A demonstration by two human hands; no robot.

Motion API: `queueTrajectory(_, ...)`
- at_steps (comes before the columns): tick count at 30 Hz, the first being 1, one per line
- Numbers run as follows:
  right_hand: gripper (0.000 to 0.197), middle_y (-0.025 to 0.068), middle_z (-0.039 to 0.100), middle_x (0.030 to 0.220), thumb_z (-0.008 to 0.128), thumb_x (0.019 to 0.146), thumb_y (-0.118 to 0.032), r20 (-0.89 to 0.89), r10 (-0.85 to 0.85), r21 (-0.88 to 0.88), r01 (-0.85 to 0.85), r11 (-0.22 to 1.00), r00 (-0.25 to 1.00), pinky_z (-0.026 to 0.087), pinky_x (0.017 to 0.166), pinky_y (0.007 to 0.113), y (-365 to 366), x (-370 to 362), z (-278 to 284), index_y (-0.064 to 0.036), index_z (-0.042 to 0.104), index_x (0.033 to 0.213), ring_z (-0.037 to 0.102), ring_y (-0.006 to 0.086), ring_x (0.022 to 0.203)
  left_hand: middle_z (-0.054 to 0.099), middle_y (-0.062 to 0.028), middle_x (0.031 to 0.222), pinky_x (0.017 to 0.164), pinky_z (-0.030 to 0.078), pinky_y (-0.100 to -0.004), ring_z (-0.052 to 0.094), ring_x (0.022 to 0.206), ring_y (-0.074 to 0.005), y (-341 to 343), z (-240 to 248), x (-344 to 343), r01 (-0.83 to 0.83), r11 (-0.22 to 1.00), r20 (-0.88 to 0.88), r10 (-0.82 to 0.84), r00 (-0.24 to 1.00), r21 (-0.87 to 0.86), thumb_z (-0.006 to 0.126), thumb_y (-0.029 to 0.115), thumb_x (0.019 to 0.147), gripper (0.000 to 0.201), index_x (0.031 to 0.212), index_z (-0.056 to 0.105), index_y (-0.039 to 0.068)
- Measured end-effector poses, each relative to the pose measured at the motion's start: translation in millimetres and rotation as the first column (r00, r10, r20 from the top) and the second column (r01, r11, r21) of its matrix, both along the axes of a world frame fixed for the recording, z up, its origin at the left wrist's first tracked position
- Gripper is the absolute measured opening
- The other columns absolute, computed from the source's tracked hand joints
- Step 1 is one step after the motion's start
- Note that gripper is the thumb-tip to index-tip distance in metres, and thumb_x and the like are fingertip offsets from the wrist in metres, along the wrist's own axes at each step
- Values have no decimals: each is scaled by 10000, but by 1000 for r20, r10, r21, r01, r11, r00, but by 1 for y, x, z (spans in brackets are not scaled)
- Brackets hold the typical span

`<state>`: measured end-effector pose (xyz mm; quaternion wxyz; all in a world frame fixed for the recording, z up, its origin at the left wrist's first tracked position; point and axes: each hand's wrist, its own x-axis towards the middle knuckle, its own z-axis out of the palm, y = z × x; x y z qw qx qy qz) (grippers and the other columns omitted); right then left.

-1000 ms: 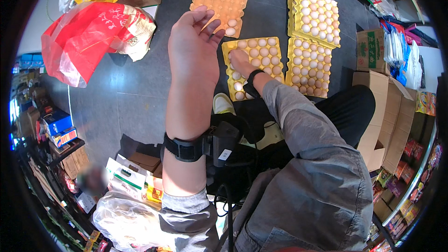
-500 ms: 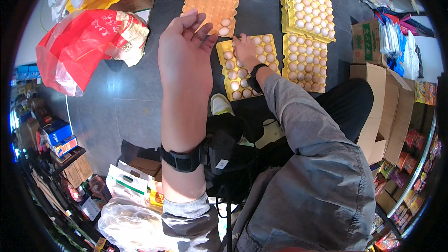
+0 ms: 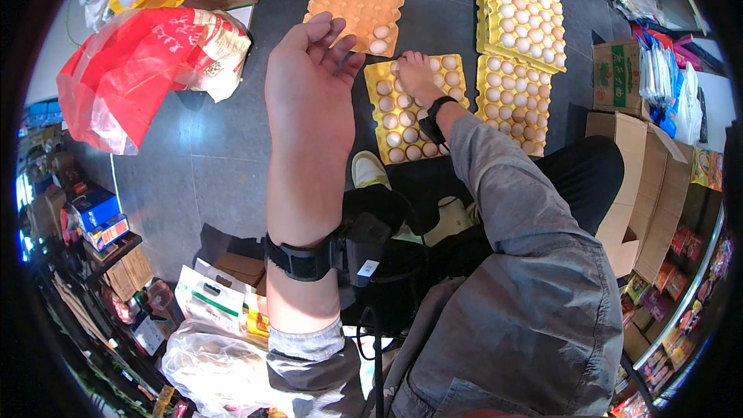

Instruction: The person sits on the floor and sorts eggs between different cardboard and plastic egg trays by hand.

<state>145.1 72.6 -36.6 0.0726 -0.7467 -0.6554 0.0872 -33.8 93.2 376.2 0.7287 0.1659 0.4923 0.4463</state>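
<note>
My left hand [image 3: 311,81] is raised close to the camera, palm turned up. Its fingers are apart and loosely bent, with nothing visible in them. Beyond it lies an orange egg tray [image 3: 352,1], bare but for two eggs [image 3: 379,39] at its near right corner. My right hand [image 3: 416,73] reaches over a yellow egg tray [image 3: 377,112] filled with several rows of eggs. Its fingers curl down over an egg at the tray's far side, mostly hidden beneath them. Black straps with small devices circle both wrists.
To the right lie a stacked pair of full yellow egg trays [image 3: 530,15] and another full tray [image 3: 515,101]. A red plastic bag [image 3: 124,70] sits at left. An open cardboard box [image 3: 638,186] and snack shelves stand at right. My shoe [image 3: 370,170] is near the trays.
My right hand has shifted slightly right along the far side of the yellow tray, its fingers drawn closer together. My left hand keeps its pose. The whole view has moved a little.
</note>
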Motion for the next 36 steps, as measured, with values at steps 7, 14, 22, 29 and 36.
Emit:
queueTrajectory(7, 466, 139, 588, 1179, 565, 924, -400, -555, -395, -159, 373, 914, 732, 400, 961, 408, -5, 0, 21, 6, 606, 1150, 519, 283, 1133, 580, -75, 983, 826, 435, -354, 536, 894, -198, 1, -2, -1, -4, 1000, 29, 3, 1000, 26, 571, 122, 863, 193, 1020, 546, 15)
queueTrajectory(14, 402, 144, 642, 1093, 485, 980, -323, -775, -339, -475, 138, 869, -534, 495, 885, 321, -37, -9, 98, 30, 571, 1153, 636, 227, 968, 578, -90, 994, 821, 458, -347, 550, 887, -197, -1, -3, -5, 3, 999, 43, -4, 999, 40, 559, 86, 869, 236, 1090, 511, 18)
queueTrajectory(22, 208, 102, 612, 846, 473, 963, -214, -430, -188, -279, -68, 958, -883, 534, 642, 264, -67, -13, 161, -42, 552, 1050, 606, 196, 749, 588, -89, 997, 822, 475, -338, 568, 861, -194, -6, -5, -1, 44, 997, 52, -48, 997, 64, 562, 73, 869, 253, 1108, 499, 24)
queueTrajectory(29, 259, 77, 571, 942, 541, 892, -96, -475, -104, -71, -80, 994, -874, 461, 575, 260, -77, -22, 239, -81, 531, 1150, 558, 181, 807, 564, -93, 1064, 846, 456, -343, 556, 875, -198, -11, -7, 4, 109, 992, 35, -111, 993, 62, 549, 126, 876, 321, 1166, 490, 2)
queueTrajectory(36, 333, 96, 592, 961, 439, 998, -374, -518, 42, -93, 105, 990, -854, 458, 607, 315, -83, -32, 337, -78, 536, 1117, 556, 185, 735, 565, -49, 839, 593, 460, -309, 537, 626, -148, -26, -10, 10, 296, 953, -365, -251, 896, 72, 548, 232, 894, 228, 1036, 565, 55)
